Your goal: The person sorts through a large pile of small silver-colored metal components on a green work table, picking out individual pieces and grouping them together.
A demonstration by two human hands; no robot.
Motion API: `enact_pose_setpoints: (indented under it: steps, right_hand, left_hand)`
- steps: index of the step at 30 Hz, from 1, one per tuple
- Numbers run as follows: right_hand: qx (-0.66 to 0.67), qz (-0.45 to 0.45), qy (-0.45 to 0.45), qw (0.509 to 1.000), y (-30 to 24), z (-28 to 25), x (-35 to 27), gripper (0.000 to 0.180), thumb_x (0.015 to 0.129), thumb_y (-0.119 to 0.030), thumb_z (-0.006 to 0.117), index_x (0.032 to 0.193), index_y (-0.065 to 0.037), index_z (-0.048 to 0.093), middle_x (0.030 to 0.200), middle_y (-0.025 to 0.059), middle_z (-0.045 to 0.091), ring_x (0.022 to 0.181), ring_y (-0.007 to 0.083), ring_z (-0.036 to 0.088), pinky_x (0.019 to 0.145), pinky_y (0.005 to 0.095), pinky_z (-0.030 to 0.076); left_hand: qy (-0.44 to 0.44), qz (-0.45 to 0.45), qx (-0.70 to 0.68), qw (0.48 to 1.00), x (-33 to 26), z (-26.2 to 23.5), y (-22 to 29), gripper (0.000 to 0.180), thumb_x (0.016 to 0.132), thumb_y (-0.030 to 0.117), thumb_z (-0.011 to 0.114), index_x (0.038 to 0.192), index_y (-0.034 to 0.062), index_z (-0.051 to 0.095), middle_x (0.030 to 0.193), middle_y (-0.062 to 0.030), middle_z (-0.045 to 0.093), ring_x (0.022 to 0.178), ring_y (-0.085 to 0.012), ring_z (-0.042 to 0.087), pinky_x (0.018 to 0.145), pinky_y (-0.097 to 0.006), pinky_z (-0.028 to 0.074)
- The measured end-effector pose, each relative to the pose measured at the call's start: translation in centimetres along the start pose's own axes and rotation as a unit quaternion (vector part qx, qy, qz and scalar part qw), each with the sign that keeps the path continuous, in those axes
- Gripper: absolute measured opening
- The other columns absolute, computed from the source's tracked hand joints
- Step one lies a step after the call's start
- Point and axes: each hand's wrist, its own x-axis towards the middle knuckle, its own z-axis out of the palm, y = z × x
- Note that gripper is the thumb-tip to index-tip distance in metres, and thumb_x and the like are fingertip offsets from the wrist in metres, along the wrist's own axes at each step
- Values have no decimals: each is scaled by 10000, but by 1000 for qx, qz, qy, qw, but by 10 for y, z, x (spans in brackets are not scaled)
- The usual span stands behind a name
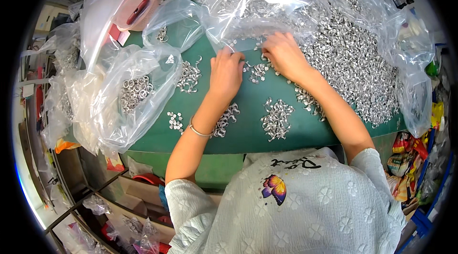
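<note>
My left hand [226, 73], with a bangle on its wrist, has its fingers bent at the lower edge of a clear plastic bag [255, 3]. My right hand [285, 56] curls its fingers down at the same edge, a little to the right. What either set of fingertips holds is hidden. Between the hands lies a small cluster of silvery metal pieces [258, 71]. A large heap of curved silvery metal parts [350, 63] spreads beside my right forearm. Smaller piles lie nearer me: curved parts [277, 119], more partly behind my left wrist [226, 120], and tiny pieces [175, 121].
The green table [238, 139] carries another pile [189, 77] left of my left hand. An open bag of metal rings [137, 92] stands at the left. Behind it is a pink plastic basket [136, 9]. Colourful packets [403, 158] sit at the right, below the table.
</note>
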Motion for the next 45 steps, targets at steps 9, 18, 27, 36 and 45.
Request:
enact_pose_setpoints:
  steps: [9,18,27,36,45]
  right_hand:
    - [58,8,33,998,-9,-5,-16,22,803,-67,600,808,-48,611,840,92,602,900,281,545,807,406,400]
    - [113,-65,-28,991,-41,2,-28,64,766,-56,646,806,-43,598,864,87,549,889,267,523,776,379,401]
    - [167,3,26,986,-26,-6,-23,89,775,-64,675,836,-53,611,853,68,583,879,272,534,805,380,405]
    - [110,1,39,993,-27,7,-19,127,775,-129,704,876,-66,659,959,56,575,988,250,510,834,408,373]
    - [96,1,4,995,-26,13,-12,79,783,-134,694,810,-82,641,903,51,573,950,245,508,813,388,359]
  left_hand:
    - [-51,47,-100,993,5,-3,4,155,801,-25,616,950,1,649,895,-152,626,860,-339,604,751,-405,461]
    - [42,99,-94,990,-2,-4,8,125,799,-27,615,921,-17,636,847,-150,622,803,-358,605,727,-409,476]
    - [-53,33,-118,991,5,-6,3,112,746,3,685,850,-23,651,841,-152,625,777,-297,629,676,-374,496]
    - [-15,-29,-152,988,6,-7,0,134,751,-21,680,880,-41,651,792,-144,668,702,-255,641,675,-339,512]
    - [-10,-26,-154,988,-51,-31,21,89,777,-14,664,859,4,633,824,-106,615,747,-248,612,673,-350,475]
